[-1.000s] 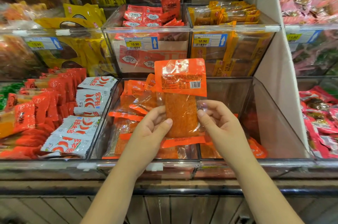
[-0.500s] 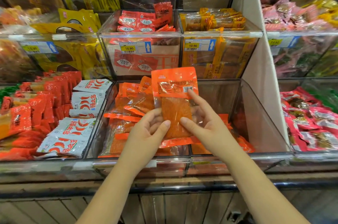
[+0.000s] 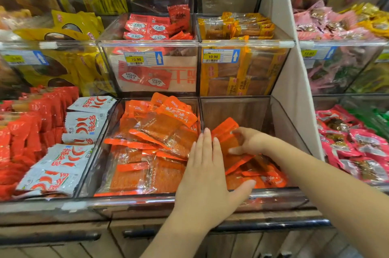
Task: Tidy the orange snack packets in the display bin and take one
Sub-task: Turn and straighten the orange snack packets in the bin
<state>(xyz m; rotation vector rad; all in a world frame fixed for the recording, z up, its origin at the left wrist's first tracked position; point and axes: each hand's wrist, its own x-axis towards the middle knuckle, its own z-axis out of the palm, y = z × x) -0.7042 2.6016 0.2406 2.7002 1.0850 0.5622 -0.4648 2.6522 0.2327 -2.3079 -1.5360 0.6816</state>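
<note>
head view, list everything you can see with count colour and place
bin: one, clear, two compartments, front middle
orange packets: many, orange, piled in the left compartment, fewer in the right
held packet: one, orange, right compartment
chilli packets: several, white with red, bin to the left
red packets: many, red, far left
small red packets: many, red, bin behind, middle
amber packets: many, yellow-orange, bin behind, right
yellow packets: several, yellow, back left
pink packets: many, pink, bins past the partition
partition: one, white, right of the bin
price tags: several, yellow and blue, bin fronts
left hand: one, flat, fingers straight, over the bin's middle
right hand: one, pinches the held packet
</note>
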